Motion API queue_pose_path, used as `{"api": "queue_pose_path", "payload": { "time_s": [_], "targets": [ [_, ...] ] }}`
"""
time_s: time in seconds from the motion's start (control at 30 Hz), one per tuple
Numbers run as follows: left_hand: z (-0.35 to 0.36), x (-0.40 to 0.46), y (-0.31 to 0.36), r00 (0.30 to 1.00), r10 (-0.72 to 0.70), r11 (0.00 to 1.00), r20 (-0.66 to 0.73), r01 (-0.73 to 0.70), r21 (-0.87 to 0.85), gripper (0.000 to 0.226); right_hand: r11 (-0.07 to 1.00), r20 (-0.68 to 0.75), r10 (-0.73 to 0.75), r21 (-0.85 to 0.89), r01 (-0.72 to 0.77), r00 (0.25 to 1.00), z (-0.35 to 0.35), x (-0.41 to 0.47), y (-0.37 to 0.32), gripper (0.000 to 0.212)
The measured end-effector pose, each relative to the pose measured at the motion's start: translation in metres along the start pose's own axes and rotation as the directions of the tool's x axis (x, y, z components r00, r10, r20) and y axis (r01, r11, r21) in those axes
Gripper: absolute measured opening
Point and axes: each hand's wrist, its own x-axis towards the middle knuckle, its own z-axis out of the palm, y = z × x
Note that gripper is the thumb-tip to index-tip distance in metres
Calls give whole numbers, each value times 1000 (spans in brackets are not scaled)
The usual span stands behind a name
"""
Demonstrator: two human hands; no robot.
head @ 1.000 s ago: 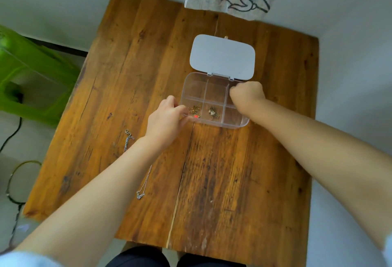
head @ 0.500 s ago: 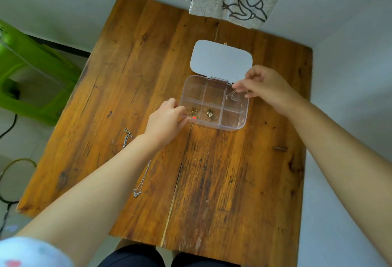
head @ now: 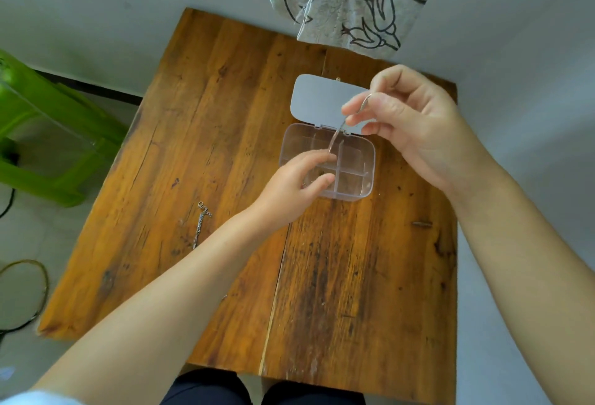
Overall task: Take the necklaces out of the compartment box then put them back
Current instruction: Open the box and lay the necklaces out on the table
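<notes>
A clear plastic compartment box lies on the wooden table, its white lid folded back. My right hand is raised above the box and pinches a thin silver necklace, which hangs down toward the middle compartments. My left hand rests on the box's near left corner, fingertips by the chain's lower end; it covers the near left compartments. Whether it grips the chain or the box is unclear. A second silver necklace lies stretched on the table to the left, partly under my left forearm.
A patterned grey cloth hangs over the table's far edge. A green plastic stool stands on the floor at the left, with a looped cable below it. The table's near edge is by my lap.
My right hand has risen from the box's far right compartment, drawing the necklace up. My left hand slid further over the near left compartments and now hides the charms seen there.
</notes>
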Motion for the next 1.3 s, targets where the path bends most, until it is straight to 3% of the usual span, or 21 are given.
{"api": "queue_pose_path", "payload": {
  "time_s": [0.07, 0.17, 0.33, 0.43, 0.57, 0.73, 0.87, 1.03, 1.2, 1.3],
  "targets": [
    [-5, -8, 0, 1000, -11, 999, 21, 11, -30, 19, 991, -28, -1, 132, 5, 1000, 6, 1, -2, 9],
    [-11, -33, -7, 994, -79, 992, 70, 86, -92, 22, 954, -133, 38, 298, 3, 990, 15, 2, 3, 13],
    [-12, -93, -27, 956, -225, 937, 191, 266, -227, 24, 887, -345, 294, 446, -120, 891, 37, -1, 37, 19],
    [-6, -129, -39, 874, -363, 844, 322, 455, -284, 28, 846, -387, 447, 475, -241, 806, 56, -8, 71, 19],
    [4, -164, -55, 756, -498, 648, 425, 650, -397, 28, 790, -397, 589, 467, -398, 704, 79, -15, 109, 11],
    [20, -178, -64, 609, -669, 400, 426, 778, -484, 17, 777, -413, 628, 377, -504, 660, 94, -16, 137, 9],
    [31, -179, -65, 519, -795, 335, 314, 807, -487, 16, 775, -417, 631, 344, -530, 654, 99, -11, 148, 8],
    [39, -178, -68, 464, -869, 363, 169, 832, -419, 17, 789, -393, 612, 241, -565, 686, 102, -5, 160, 6],
    [45, -183, -71, 639, -767, 632, 56, 767, -111, 17, 791, -355, 556, -51, -609, 752, 109, -5, 178, 5],
    [48, -184, -72, 693, -721, 693, 13, 720, 40, 16, 775, -352, 520, -189, -603, 778, 110, -5, 184, 6]
  ]
}}
